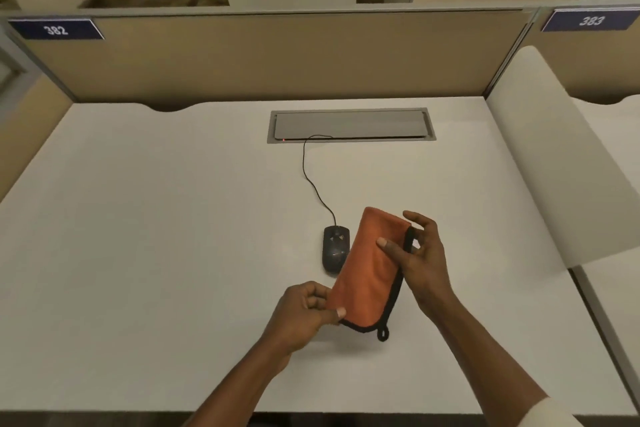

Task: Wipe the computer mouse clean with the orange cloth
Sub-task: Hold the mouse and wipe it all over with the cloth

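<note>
Orange cloth (369, 274) folded, pinched by left hand (304, 314) at its near corner and right hand (420, 258) at its side. Computer mouse (334, 248) mid-tabletop, just beside, unwiped yet.

Orange cloth (370, 270) black-edged; mouse (334, 248) black; desk (156, 218) white

Left hand (304, 314) pinching with thumb and fingers, right hand (420, 253) thumb pressed flat, fingers loosely spread

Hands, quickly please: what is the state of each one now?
Left hand: closed, pinching the near end of the orange cloth.
Right hand: thumb on the cloth's side edge, fingers loosely spread.
</note>
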`<state>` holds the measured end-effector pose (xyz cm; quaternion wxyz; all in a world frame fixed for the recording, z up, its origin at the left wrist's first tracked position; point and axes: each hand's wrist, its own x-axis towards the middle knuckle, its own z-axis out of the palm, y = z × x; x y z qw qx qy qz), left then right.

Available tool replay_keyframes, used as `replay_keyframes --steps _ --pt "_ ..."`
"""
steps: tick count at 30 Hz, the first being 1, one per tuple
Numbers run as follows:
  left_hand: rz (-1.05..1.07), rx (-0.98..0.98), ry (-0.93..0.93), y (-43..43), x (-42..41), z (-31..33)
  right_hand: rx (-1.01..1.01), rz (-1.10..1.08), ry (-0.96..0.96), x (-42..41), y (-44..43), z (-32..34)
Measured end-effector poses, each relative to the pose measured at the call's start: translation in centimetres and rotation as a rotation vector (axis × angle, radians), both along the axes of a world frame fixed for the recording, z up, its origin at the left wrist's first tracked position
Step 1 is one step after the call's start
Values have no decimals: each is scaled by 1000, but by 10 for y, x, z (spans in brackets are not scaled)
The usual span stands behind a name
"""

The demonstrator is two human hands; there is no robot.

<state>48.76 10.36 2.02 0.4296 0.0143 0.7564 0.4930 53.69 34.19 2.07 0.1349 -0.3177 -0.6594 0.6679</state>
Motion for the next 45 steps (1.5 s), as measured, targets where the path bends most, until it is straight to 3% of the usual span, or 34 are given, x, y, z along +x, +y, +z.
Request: replay_keyframes --steps 5,11,17,19,22,25,36,45 --pt "16 -116 71 27 33 -15 148 -85 -99 3 -20 -19" --pt "-3 -161 107 38 41 -28 298 106 -128 7 -30 -36" --pt "-365 -221 181 24 1 -31 358 141 -129 -7 -23 -43" --pt "-449 -302 276 16 -27 -30 346 122 -125 -15 -22 -42" --pt "-452 -435 568 13 -66 -31 339 84 -120 -23 -24 -42" --pt "-426 -405 763 19 -94 -42 367 73 -118 -32 -27 -42" --pt "-624 -232 752 47 -124 -61 562 179 -268 -57 -39 -45" --pt "-599 -193 778 51 -124 -64 853 177 -446 -68 -53 -45"
